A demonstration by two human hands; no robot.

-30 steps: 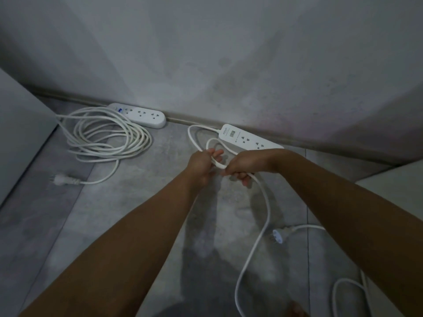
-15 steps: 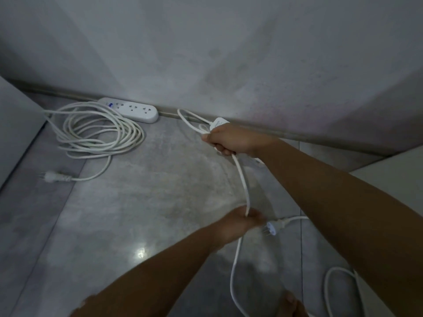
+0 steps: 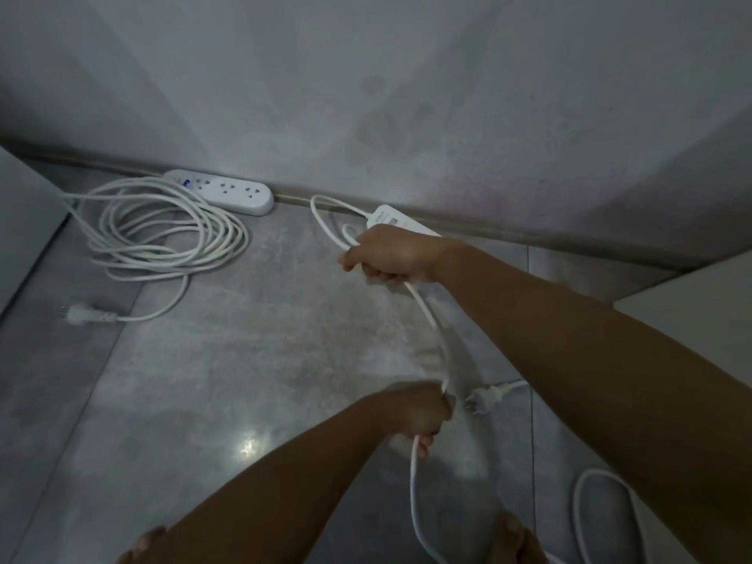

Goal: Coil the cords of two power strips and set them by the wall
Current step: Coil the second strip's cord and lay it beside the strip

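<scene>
While the right hand (image 3: 390, 254) is fisted round a few gathered loops of the white cord (image 3: 430, 319), the left hand (image 3: 419, 415) is wrapped round the same cord nearer the body. One curved span hangs between the two fists. Below the left fist the cord runs off the bottom of the view. A slack loop (image 3: 602, 514) lies at lower right, and the loose plug (image 3: 484, 398) lies just beside the left hand.

The right fist sits just in front of the second power strip (image 3: 390, 217), which lies against the wall (image 3: 447, 95). Well apart to the left, the first power strip (image 3: 228, 191) is also at the wall. Its coiled cord (image 3: 154, 230) is piled loosely beside it, with the far plug (image 3: 85, 315) trailing onto the grey floor (image 3: 244, 360).

Status (judged): one cord done, the second barely begun.

Risks:
- A hard draw by the left hand could carry through the right fist and drag the strip off the wall.
- The loops held are few, so a slackened grip would spill them.
- The floor slack may twist or kink as it comes in, and the loose plug may catch.

Markings:
- Second strip: small printed label at its end, too small to read.
- First strip: a blue mark, with no legible writing or brand.
</scene>
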